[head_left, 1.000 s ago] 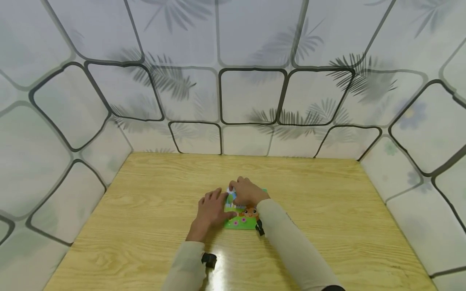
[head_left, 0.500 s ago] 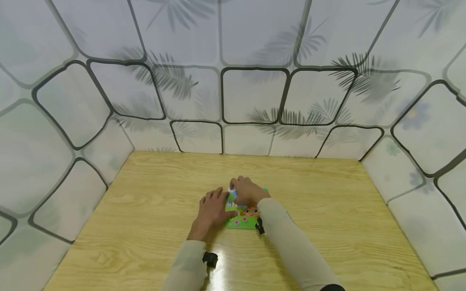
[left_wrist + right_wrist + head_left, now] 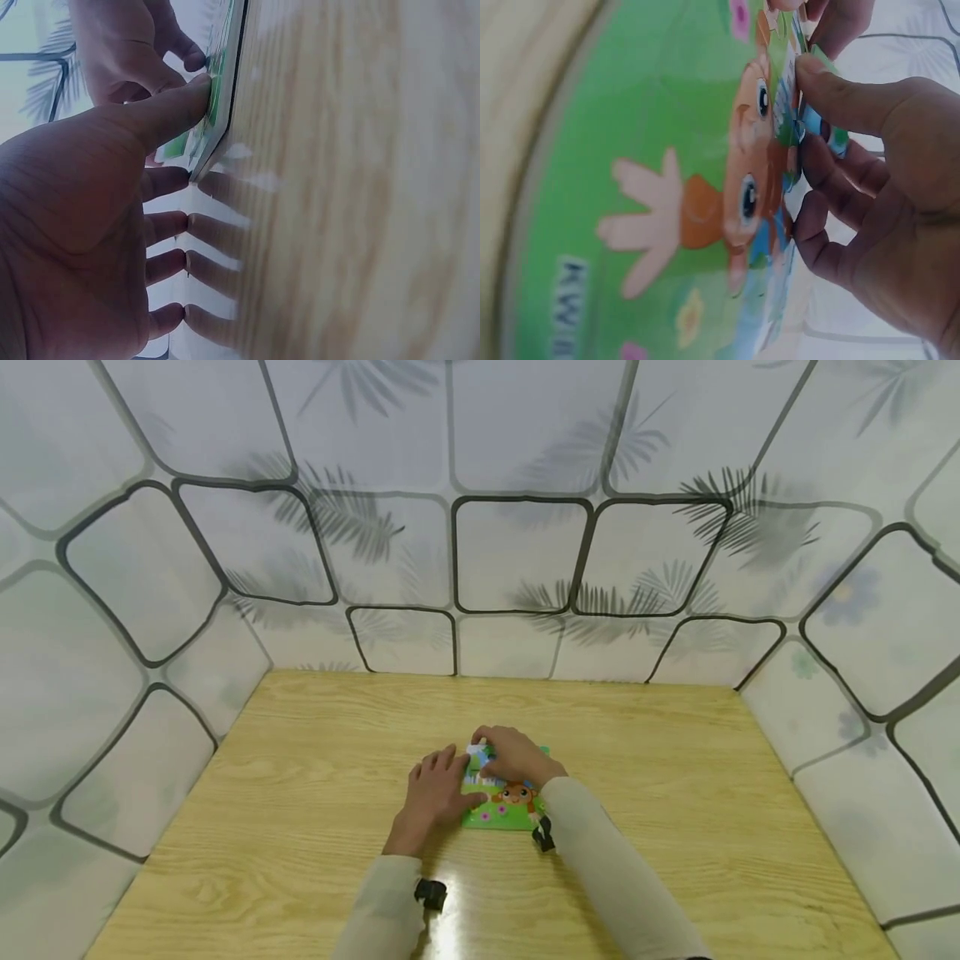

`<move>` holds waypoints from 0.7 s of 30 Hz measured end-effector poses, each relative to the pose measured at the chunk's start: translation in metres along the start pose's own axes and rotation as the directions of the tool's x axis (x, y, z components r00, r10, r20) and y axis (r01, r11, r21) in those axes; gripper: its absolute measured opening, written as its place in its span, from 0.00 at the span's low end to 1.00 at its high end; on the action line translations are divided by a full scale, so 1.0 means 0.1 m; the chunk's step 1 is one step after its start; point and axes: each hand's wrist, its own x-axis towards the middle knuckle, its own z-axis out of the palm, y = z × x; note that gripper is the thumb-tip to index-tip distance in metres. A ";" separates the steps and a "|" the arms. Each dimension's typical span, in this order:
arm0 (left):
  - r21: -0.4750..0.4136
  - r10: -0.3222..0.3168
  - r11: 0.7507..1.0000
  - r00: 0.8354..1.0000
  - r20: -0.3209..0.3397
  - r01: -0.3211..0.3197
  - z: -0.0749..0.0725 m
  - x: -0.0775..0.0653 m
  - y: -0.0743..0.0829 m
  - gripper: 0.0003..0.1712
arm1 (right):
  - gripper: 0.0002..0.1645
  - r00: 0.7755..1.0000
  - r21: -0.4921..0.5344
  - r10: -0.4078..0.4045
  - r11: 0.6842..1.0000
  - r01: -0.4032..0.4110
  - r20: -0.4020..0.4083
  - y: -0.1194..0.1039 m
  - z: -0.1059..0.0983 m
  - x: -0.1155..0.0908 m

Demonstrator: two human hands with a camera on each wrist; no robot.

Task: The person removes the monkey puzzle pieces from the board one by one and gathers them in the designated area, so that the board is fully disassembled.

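A flat picture-puzzle board [image 3: 502, 820] with a cartoon monkey on green grass lies on the table. My left hand [image 3: 437, 789] lies along the board's left edge, thumb [image 3: 180, 112] pressing on its surface. Its other fingertips touch the tabletop beside the edge. Over the board's upper part, my right hand [image 3: 516, 756] pinches a small blue-and-green puzzle piece [image 3: 832, 135] between thumb and fingers. In the right wrist view the piece stands tilted up from the board. Part of the picture's upper area is hidden under the right hand.
The board lies near the middle of a wood-grain table [image 3: 300, 777]. Pale wall panels [image 3: 517, 560] with dark outlines and leaf prints enclose the table at the back and both sides. A small black device [image 3: 431, 895] is worn at the left wrist.
My right hand and forearm have shifted slightly right, uncovering more of the monkey and some of the picture near the fingertips. The left hand stays in place on the board.
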 end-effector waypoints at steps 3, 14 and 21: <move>-0.005 0.002 1.000 1.000 -0.004 -0.002 -0.01 0.00 0.01 0.44 | 0.24 0.999 0.048 0.004 0.999 -0.002 -0.041 0.06 0.03 -0.01; -0.008 -0.018 1.000 0.998 -0.056 0.018 -0.01 0.01 0.03 0.30 | 0.19 0.986 0.229 0.056 0.973 -0.020 -0.154 0.23 0.04 -0.10; -0.014 -0.024 1.000 0.997 -0.069 0.023 -0.02 0.01 0.05 0.30 | 0.20 0.974 0.304 0.092 0.952 -0.025 -0.206 0.43 -0.01 -0.24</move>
